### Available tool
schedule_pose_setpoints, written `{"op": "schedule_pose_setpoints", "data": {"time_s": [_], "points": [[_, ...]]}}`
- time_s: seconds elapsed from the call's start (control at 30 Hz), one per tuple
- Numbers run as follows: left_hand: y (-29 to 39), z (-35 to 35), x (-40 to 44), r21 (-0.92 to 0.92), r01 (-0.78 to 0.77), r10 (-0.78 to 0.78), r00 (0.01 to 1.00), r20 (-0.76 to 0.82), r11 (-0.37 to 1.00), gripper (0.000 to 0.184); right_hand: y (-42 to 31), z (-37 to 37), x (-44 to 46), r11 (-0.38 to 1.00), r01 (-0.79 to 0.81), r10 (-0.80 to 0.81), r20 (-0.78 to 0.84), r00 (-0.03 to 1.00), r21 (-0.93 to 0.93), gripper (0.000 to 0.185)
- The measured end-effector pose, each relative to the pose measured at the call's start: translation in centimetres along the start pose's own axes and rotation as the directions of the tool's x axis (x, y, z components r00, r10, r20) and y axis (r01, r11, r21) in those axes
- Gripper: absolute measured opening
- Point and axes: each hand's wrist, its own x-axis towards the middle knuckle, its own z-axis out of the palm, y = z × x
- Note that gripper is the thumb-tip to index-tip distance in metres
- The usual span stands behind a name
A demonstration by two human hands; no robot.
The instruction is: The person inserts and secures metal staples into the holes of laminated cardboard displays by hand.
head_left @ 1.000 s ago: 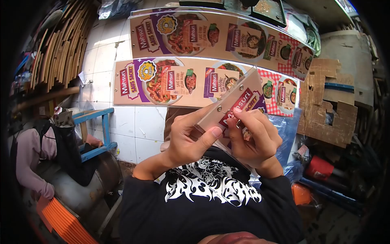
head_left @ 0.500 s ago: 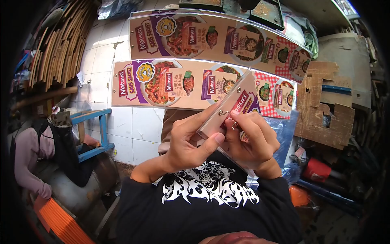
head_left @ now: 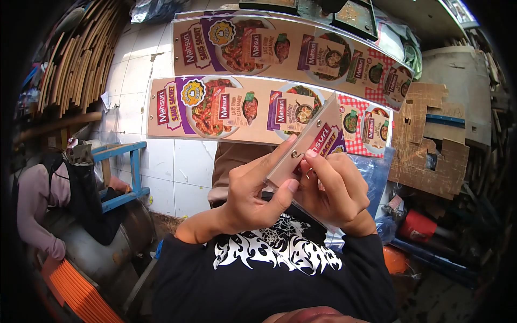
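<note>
My left hand [head_left: 250, 188] grips the lower edge of a printed sign panel [head_left: 304, 141], tilted up on its edge in front of my chest. The panel has metal eyelets near its end, one of them the lower eyelet [head_left: 294, 154]. In the fingertips of my right hand [head_left: 340, 185] is a small bent metal hook [head_left: 308, 172], its thin wire end at the lower eyelet. Whether the wire passes through the hole I cannot tell. Behind lies a similar sign panel [head_left: 253, 126], partly covered by the held one.
Another sign panel [head_left: 188, 67] lies farther back. Black trays [head_left: 363, 27] stand at the top. Cut cardboard [head_left: 404, 167] is at right, stacked wooden strips [head_left: 81, 64] at upper left. A blue frame [head_left: 137, 172] and a person's pink sleeve [head_left: 35, 204] are at left.
The hook and my right fingertips have shifted slightly, tilting the wire at the eyelet. My left hand keeps its grip on the sign panel, which has barely moved.
</note>
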Motion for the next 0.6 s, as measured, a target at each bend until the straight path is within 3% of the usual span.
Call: {"op": "schedule_pose_setpoints", "data": {"time_s": [0.2, 0.33, 0.5, 0.6], "points": [[0.8, -0.1, 0.0, 0.121, -0.027, 0.027, 1.0, 0.003, 0.992, 0.055, -0.2, -0.1, 0.2, 0.997, 0.068, -0.068, 0.018, 0.998, -0.027, 0.037], [0.4, 0.1, 0.0, 0.132, -0.034, 0.036, 0.999, -0.012, 0.991, 0.054, -0.5, -0.1, 0.4, 0.997, 0.021, -0.017, 0.058, 0.998, -0.075, 0.037], [-0.5, -0.2, 0.0, -0.209, 0.167, -0.178, 0.983, -0.037, 0.964, 0.051, 0.1, 1.1, -0.2, 0.993, -0.11, 0.111, -0.016, 0.994, 0.05, 0.036], [-0.7, -0.1, -0.4, -0.321, 0.226, -0.257, 0.965, -0.056, 0.92, 0.046, 0.0, 0.9, -0.3, 0.971, -0.21, 0.218, -0.059, 0.974, 0.117, 0.034]]}}
